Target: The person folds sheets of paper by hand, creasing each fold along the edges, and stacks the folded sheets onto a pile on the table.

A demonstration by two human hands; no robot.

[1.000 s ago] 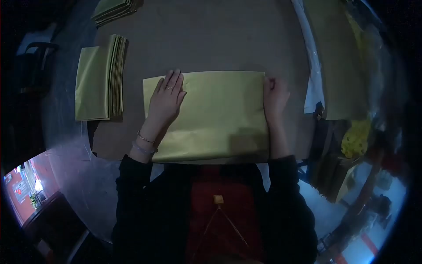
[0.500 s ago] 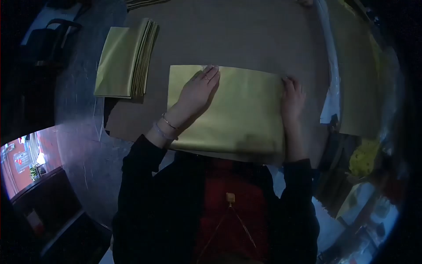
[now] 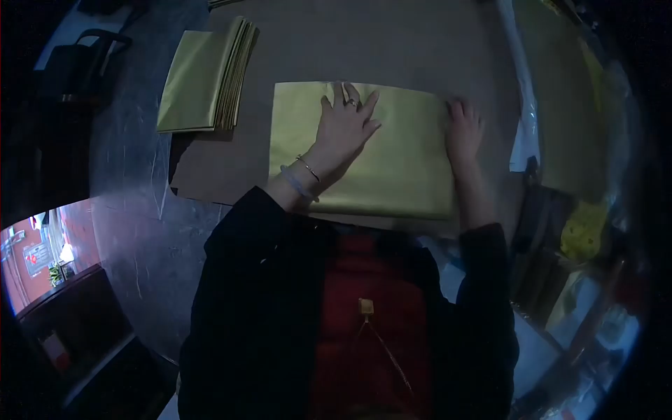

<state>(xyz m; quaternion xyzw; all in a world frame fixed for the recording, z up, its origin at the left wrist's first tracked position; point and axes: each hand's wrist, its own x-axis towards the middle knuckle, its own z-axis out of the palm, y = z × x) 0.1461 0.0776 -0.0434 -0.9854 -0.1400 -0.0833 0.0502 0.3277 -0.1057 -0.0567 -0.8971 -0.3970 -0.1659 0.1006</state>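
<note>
Brown tabletop (image 3: 392, 49) in front of me. Gold sheet (image 3: 413, 161) lies flat on it at my near edge, long sides running left-right, under my left hand and just inside my right. Stack of folded gold paper (image 3: 192, 84) sits up-left, apart from the sheet. White strip (image 3: 526, 98) well off to the right. Left hand (image 3: 343, 129): palm down on the sheet's upper part, left of centre, fingers spread, gripping nothing. Right hand (image 3: 465, 133): at the sheet's right edge, fingers partly curled; can't tell if it's pinching the edge. Pale bracelet (image 3: 297, 183) on left wrist.
</note>
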